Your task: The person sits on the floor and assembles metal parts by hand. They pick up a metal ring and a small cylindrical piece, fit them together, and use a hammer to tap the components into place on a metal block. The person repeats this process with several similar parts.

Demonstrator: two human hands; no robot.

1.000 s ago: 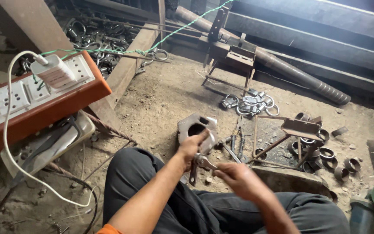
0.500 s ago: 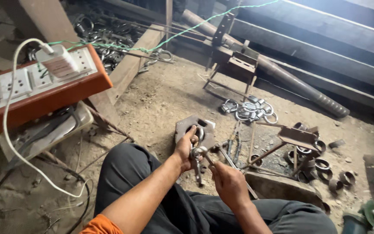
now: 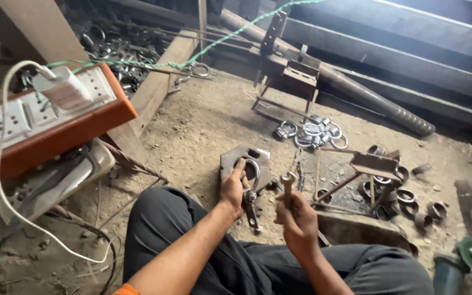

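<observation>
Head view: left hand (image 3: 232,188) presses a metal ring (image 3: 252,170) onto a steel plate (image 3: 229,159); right hand (image 3: 297,218) grips a wrench (image 3: 287,183) upright.

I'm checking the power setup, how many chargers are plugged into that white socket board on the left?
1. A white charger sits plugged into the white socket board on the orange box, its white cable looping down. Sockets beyond the left edge may be hidden.

Dusty dirt floor (image 3: 203,125); metal rings (image 3: 312,134), flat plate (image 3: 247,164), steel pipe (image 3: 356,93) lying on it.
</observation>
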